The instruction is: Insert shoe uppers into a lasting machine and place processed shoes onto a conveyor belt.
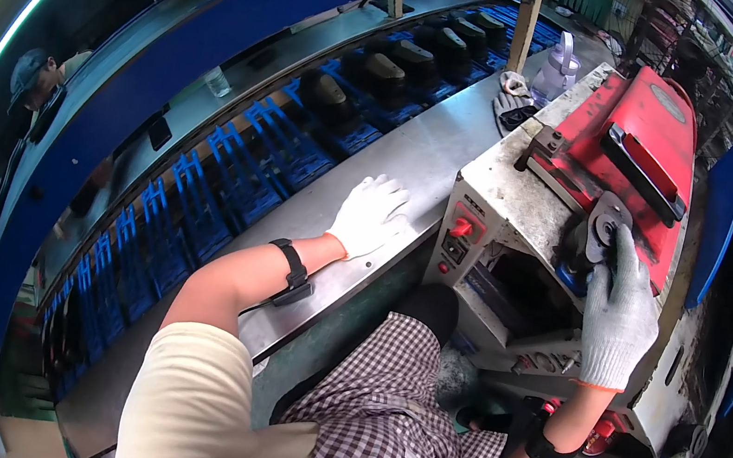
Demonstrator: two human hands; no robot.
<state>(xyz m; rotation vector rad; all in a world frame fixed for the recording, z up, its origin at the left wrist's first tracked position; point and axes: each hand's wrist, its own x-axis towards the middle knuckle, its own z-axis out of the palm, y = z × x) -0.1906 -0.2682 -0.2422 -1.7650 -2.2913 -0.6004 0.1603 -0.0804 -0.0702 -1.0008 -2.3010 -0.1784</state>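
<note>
My left hand (370, 216), in a white knit glove, rests palm down on the metal tabletop (437, 159) with its fingers stretched out and nothing in it. At the front of a red-covered machine (648, 128), my right hand (619, 311), gloved the same way, has its thumb and fingers closed on a dark grey rounded piece (592, 238). A ring shape shows on that piece's upper face. Its lower part runs into the shadow by the machine, so I cannot tell what kind of thing it is or whether it touches the machine.
Red switches (462, 227) sit on the machine's white housing. Beyond the tabletop runs a conveyor with blue racks (206, 171) and several dark rounded pieces (384, 72). Grey gloves (509, 99) and a clear bottle (557, 71) stand behind the machine. A capped person (36, 79) is at far left.
</note>
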